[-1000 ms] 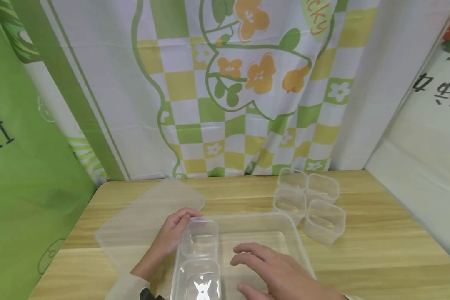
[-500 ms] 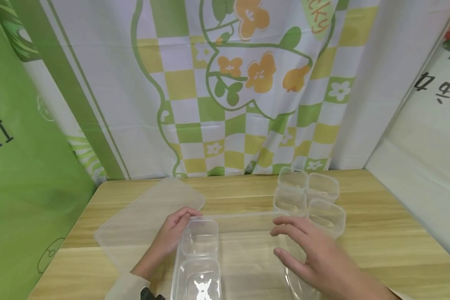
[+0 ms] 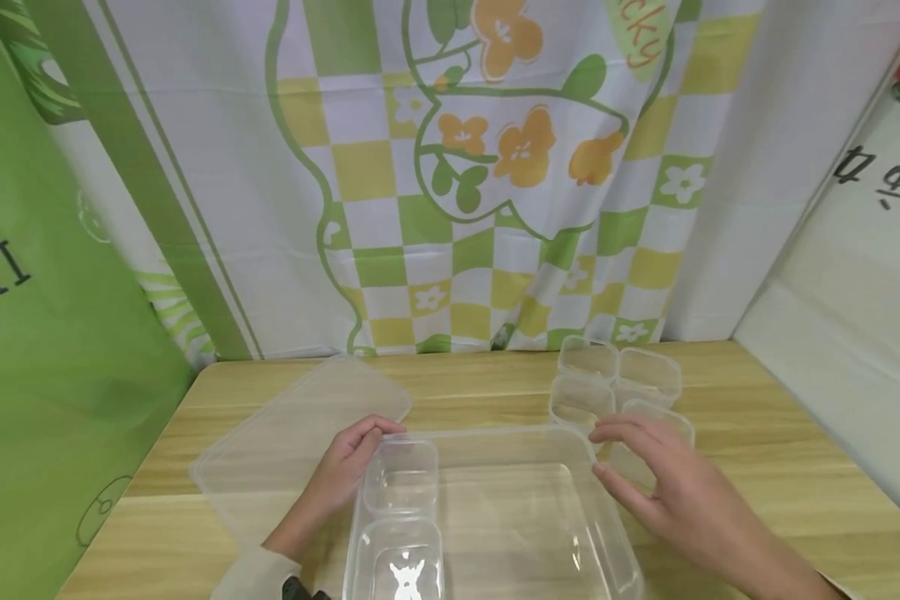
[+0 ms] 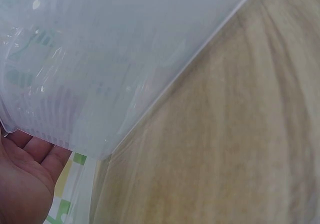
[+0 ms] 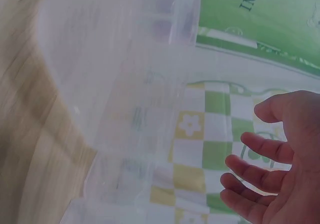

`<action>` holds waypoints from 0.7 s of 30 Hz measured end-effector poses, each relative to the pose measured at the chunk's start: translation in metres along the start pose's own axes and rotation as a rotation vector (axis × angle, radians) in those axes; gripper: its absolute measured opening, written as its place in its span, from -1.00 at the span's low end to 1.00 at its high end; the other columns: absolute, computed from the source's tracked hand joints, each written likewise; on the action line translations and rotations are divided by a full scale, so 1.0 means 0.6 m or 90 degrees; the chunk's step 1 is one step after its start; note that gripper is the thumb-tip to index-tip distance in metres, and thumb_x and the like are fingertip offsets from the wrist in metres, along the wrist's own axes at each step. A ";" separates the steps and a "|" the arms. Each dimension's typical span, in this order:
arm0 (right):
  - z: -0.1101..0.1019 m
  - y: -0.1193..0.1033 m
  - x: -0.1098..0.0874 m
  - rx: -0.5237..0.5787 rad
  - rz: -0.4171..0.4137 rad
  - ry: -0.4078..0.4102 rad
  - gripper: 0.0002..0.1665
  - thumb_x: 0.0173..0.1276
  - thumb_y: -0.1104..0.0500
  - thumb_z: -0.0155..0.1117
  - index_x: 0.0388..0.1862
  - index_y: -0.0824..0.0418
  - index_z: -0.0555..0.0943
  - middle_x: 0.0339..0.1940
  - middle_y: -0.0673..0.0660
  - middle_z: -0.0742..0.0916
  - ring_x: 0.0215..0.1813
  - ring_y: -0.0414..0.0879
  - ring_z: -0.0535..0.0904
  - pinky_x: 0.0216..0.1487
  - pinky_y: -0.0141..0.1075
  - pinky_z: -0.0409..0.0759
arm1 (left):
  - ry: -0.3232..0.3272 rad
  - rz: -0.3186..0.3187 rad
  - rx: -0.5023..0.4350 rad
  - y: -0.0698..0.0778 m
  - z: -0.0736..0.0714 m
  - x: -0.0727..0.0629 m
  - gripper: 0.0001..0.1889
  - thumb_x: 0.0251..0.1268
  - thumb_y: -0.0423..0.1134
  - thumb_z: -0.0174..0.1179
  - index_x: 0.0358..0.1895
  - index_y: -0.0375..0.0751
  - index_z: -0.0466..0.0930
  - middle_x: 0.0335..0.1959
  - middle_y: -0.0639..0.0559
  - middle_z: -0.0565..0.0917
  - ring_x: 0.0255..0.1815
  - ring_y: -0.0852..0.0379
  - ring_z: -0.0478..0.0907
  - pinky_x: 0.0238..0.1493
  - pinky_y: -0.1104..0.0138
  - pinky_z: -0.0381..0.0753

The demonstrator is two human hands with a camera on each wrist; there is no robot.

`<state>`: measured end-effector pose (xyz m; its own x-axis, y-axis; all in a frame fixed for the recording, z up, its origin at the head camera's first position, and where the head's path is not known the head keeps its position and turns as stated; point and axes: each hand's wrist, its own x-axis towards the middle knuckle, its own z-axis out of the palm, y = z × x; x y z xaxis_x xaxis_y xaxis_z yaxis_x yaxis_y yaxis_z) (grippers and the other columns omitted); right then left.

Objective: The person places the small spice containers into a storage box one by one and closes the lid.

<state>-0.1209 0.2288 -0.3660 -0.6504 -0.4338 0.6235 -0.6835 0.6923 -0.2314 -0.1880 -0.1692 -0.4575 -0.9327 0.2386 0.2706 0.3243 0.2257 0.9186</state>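
A large clear plastic box (image 3: 506, 500) lies in front of me in the head view. Two small clear containers (image 3: 402, 477) stand along its left side, inside it. My left hand (image 3: 345, 462) holds the box's far left corner; in the left wrist view, the fingers (image 4: 37, 146) lie against the plastic wall. Past the box's right rim, my right hand (image 3: 667, 483) hovers with fingers spread and nothing between them. It partly covers the nearest small container (image 3: 633, 462) of a cluster. The right wrist view shows that hand (image 5: 280, 164) relaxed and apart from the plastic.
Several small clear containers (image 3: 588, 358) stand grouped at the back right of the wooden table (image 3: 780, 467). A flat translucent lid (image 3: 270, 442) lies left of the box, partly under my left forearm. A patterned curtain (image 3: 450, 275) hangs behind the table's far edge.
From over the middle of the box, my right hand has moved rightward across its right rim toward the container group. My left hand stays at the corner.
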 end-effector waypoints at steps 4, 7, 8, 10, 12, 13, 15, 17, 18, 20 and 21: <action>-0.001 0.014 -0.004 -0.002 0.014 0.000 -0.50 0.15 0.27 0.57 0.09 0.08 0.65 0.10 -0.07 0.69 0.13 -0.02 0.59 0.30 -0.58 0.22 | 0.006 -0.002 0.002 0.001 0.000 -0.002 -0.68 0.69 -0.34 -0.14 0.00 -0.30 0.67 0.03 -0.09 0.72 0.14 -0.12 0.60 0.18 0.29 0.53; -0.002 0.026 -0.008 -0.016 0.041 -0.005 -0.51 0.17 0.28 0.56 0.08 0.08 0.64 0.11 -0.05 0.68 0.16 0.01 0.57 0.27 -0.51 0.27 | 0.006 -0.001 0.006 0.002 0.000 -0.003 -0.68 0.68 -0.35 -0.14 0.00 -0.30 0.67 0.03 -0.08 0.72 0.15 -0.12 0.59 0.19 0.28 0.53; -0.003 0.030 -0.009 -0.022 0.053 -0.009 -0.52 0.18 0.27 0.56 0.08 0.09 0.64 0.11 -0.03 0.68 0.17 0.02 0.57 0.26 -0.43 0.33 | 0.005 0.000 0.007 0.002 -0.001 -0.003 -0.68 0.69 -0.34 -0.14 0.00 -0.29 0.68 0.04 -0.08 0.72 0.16 -0.12 0.59 0.21 0.28 0.52; -0.005 0.040 -0.011 -0.038 0.074 -0.017 -0.53 0.21 0.27 0.54 0.09 0.07 0.63 0.12 -0.01 0.67 0.18 0.05 0.57 0.19 -0.26 0.42 | 0.004 0.003 0.010 0.003 -0.001 -0.002 -0.68 0.69 -0.34 -0.14 0.00 -0.27 0.68 0.04 -0.08 0.72 0.17 -0.12 0.58 0.22 0.27 0.51; -0.007 0.052 -0.013 -0.043 0.089 -0.023 -0.54 0.23 0.27 0.53 0.09 0.10 0.63 0.13 0.04 0.68 0.17 0.11 0.57 0.10 -0.04 0.48 | 0.001 0.007 0.013 0.003 -0.002 0.000 -0.68 0.69 -0.34 -0.14 0.00 -0.26 0.68 0.04 -0.08 0.72 0.17 -0.12 0.58 0.23 0.26 0.51; -0.008 0.057 -0.014 -0.046 0.097 -0.024 -0.55 0.24 0.27 0.53 0.10 0.10 0.62 0.13 0.06 0.68 0.17 0.13 0.56 0.06 0.03 0.49 | -0.001 0.009 0.012 0.003 -0.002 0.000 -0.68 0.69 -0.33 -0.14 0.00 -0.26 0.68 0.04 -0.08 0.72 0.17 -0.12 0.58 0.23 0.25 0.51; -0.009 0.069 -0.017 -0.050 0.103 -0.023 -0.53 0.21 0.28 0.54 0.10 0.12 0.63 0.14 0.13 0.67 0.17 0.19 0.56 0.03 0.12 0.50 | -0.003 0.011 0.011 0.003 -0.002 0.001 -0.68 0.69 -0.33 -0.14 0.00 -0.26 0.68 0.04 -0.09 0.72 0.17 -0.12 0.59 0.23 0.24 0.51; -0.010 0.080 -0.019 -0.051 0.104 -0.023 -0.52 0.19 0.28 0.55 0.10 0.14 0.63 0.15 0.18 0.66 0.17 0.24 0.54 0.03 0.18 0.50 | -0.004 0.008 0.011 0.003 -0.002 0.001 -0.67 0.70 -0.33 -0.15 0.00 -0.26 0.68 0.04 -0.09 0.72 0.17 -0.11 0.59 0.23 0.24 0.51; -0.012 0.084 -0.020 -0.050 0.104 -0.023 -0.51 0.19 0.28 0.56 0.09 0.15 0.63 0.15 0.20 0.66 0.18 0.24 0.54 0.03 0.18 0.49 | -0.004 0.007 0.011 0.003 -0.002 0.001 -0.67 0.70 -0.32 -0.15 0.00 -0.26 0.68 0.04 -0.09 0.72 0.17 -0.11 0.59 0.23 0.23 0.51; -0.014 0.094 -0.022 -0.050 0.102 -0.024 -0.52 0.18 0.28 0.57 0.08 0.17 0.64 0.16 0.24 0.65 0.18 0.27 0.53 0.03 0.20 0.48 | -0.006 0.005 0.010 0.002 -0.002 0.001 -0.67 0.70 -0.32 -0.15 0.00 -0.26 0.67 0.04 -0.08 0.72 0.17 -0.11 0.59 0.24 0.22 0.51; -0.015 0.098 -0.023 -0.050 0.103 -0.026 -0.53 0.18 0.27 0.57 0.08 0.17 0.64 0.17 0.25 0.64 0.19 0.29 0.52 0.03 0.21 0.48 | -0.007 0.004 0.011 0.002 -0.002 0.001 -0.67 0.70 -0.32 -0.15 0.00 -0.26 0.67 0.04 -0.08 0.72 0.17 -0.11 0.59 0.24 0.21 0.52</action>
<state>-0.1491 0.2805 -0.3813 -0.7644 -0.3352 0.5508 -0.5418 0.7970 -0.2668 -0.1881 -0.1699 -0.4558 -0.9289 0.2498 0.2733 0.3328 0.2398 0.9120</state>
